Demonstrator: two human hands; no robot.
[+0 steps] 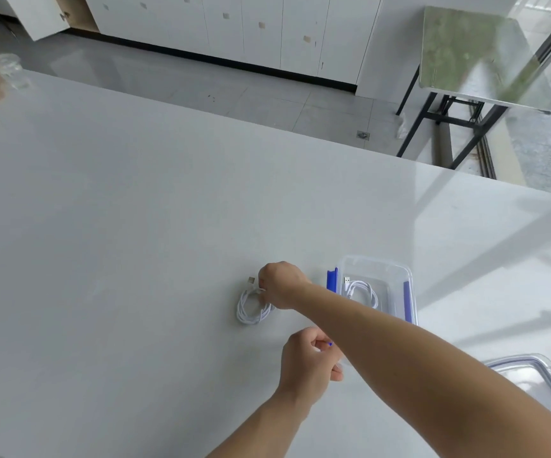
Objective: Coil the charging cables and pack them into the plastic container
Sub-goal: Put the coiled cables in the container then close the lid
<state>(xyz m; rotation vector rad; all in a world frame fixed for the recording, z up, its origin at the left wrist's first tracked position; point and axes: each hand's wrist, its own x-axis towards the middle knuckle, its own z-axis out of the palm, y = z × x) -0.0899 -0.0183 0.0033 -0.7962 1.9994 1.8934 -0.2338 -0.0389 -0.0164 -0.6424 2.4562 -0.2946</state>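
White charging cable (253, 307), looped into a loose coil, lies on the table (135, 259). The right hand (280, 285) pinches it near its plug end, probably so the loops cannot spring apart. At 5 o'clock of the coil the left hand (310, 358) is curled, with a speck of blue at its fingertips; whether it holds anything cannot be told. At 3 o'clock, near the coil, stands the open plastic container (399, 271), with a second cable (363, 292) coiled inside it. Its lid (528, 375) lies apart at 5 o'clock, leaving the mouth free for packing.
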